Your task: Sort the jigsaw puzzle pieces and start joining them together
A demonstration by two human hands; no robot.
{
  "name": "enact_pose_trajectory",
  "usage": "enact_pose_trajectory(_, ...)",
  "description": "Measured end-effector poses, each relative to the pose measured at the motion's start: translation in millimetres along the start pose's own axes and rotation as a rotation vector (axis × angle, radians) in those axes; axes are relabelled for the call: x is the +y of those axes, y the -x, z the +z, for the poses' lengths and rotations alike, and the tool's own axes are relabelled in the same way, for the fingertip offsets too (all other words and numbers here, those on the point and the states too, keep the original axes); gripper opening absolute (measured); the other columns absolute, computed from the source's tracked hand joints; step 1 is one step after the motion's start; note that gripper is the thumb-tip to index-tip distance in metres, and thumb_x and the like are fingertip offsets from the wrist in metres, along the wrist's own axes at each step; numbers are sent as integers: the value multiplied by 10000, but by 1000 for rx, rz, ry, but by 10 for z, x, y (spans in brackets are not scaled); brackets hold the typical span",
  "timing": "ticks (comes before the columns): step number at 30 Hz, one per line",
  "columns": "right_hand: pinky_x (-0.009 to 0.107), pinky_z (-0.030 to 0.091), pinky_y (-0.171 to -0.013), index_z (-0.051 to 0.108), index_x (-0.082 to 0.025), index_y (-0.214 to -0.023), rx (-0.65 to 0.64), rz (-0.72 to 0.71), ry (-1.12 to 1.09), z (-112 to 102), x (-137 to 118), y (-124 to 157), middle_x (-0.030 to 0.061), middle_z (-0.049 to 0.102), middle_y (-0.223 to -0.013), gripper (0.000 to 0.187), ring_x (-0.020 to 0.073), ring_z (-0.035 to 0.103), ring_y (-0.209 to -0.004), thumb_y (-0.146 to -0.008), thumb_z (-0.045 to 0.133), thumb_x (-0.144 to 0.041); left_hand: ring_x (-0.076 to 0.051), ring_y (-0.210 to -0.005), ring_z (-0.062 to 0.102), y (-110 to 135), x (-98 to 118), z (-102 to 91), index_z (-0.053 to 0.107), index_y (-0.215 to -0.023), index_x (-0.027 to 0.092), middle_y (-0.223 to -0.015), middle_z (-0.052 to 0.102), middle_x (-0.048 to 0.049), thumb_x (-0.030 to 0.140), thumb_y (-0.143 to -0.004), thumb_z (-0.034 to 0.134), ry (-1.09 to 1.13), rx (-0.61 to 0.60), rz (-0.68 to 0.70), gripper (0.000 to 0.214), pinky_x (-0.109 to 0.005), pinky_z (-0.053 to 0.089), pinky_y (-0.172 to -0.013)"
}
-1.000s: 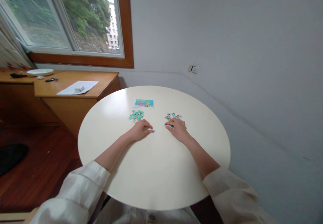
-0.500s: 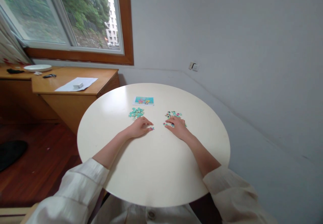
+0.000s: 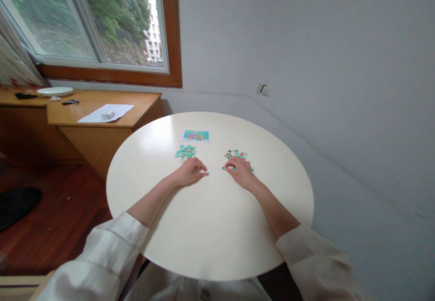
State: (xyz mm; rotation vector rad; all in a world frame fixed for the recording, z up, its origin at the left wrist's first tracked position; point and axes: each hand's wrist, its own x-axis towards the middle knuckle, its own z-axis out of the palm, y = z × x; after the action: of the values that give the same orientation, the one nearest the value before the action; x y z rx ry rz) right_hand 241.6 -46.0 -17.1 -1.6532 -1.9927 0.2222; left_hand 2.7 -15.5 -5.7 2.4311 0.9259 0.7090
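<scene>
Between thumb and forefinger my left hand (image 3: 190,171) pinches a small pink-and-teal puzzle piece (image 3: 207,174) just above or on the table. Opposite it, my right hand (image 3: 239,170) is closed at the fingertips on another small puzzle piece (image 3: 224,168). Behind my left hand lies a pile of teal puzzle pieces (image 3: 185,151). A second pile of mixed-colour puzzle pieces (image 3: 234,154) spreads behind and under my right hand, which hides part of it. Farther back rests a picture card (image 3: 196,136) with cartoon figures on teal.
Everything lies on a round white table (image 3: 210,228). To the left stands a wooden desk (image 3: 146,106) with a paper sheet (image 3: 97,114), a small white box (image 3: 108,115) and a white plate (image 3: 55,91). A wall (image 3: 306,65) with a socket (image 3: 265,91) rises behind the table.
Thumb and forefinger of both hands have come together on the small pieces, having been apart before. The whole view has shifted slightly.
</scene>
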Motion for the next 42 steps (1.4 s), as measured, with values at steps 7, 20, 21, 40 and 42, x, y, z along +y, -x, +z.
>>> enact_pose_trajectory(7, 392, 283, -881, 647, -205, -811, 0, -15, -5, 4, -3, -3, 53, 618, -983, 75, 219, 514, -989, -796, 574, -205, -187, -862, 569, -13, -39, 32, 704, -842, 155, -864, 666, -79, 298, -745, 633, 3, 27, -26, 186, -290, 433, -837)
enact_pose_trajectory(20, 394, 282, -870, 642, -206, -772, 21, 14, 35, -44, -41, -5, 46, 614, -959, 72, 206, 510, -950, -793, 592, -252, -189, -861, 573, 4, 73, -35, 708, -838, 168, -885, 658, -76, 298, -732, 649, 0, 21, -49, 178, -293, 437, -838)
enact_pose_trajectory(21, 391, 284, -863, 640, -205, -771, 23, 11, 32, -48, -47, -6, 46, 615, -948, 73, 204, 511, -941, -793, 591, -254, -189, -854, 573, 2, 74, -37, 708, -832, 165, -879, 658, -78, 294, -731, 648, 1, 18, -49, 174, -296, 437, -835)
enact_pose_trajectory(40, 356, 383, -845, 637, -177, -703, -28, -16, -204, -111, -117, 7, 24, 687, -747, 19, 164, 614, -748, -714, 648, -168, -142, -691, 540, -8, 75, -3, 668, -747, 144, -711, 626, -35, 280, -704, 650, 5, 27, -61, 144, -247, 425, -682)
enact_pose_trajectory(42, 308, 424, -768, 630, -170, -703, -30, -21, -284, -89, -106, 13, 26, 675, -728, 15, 158, 614, -729, -702, 645, -169, -130, -651, 523, -4, 84, 5, 657, -746, 140, -700, 618, -29, 267, -695, 649, 11, 34, -77, 137, -236, 412, -631)
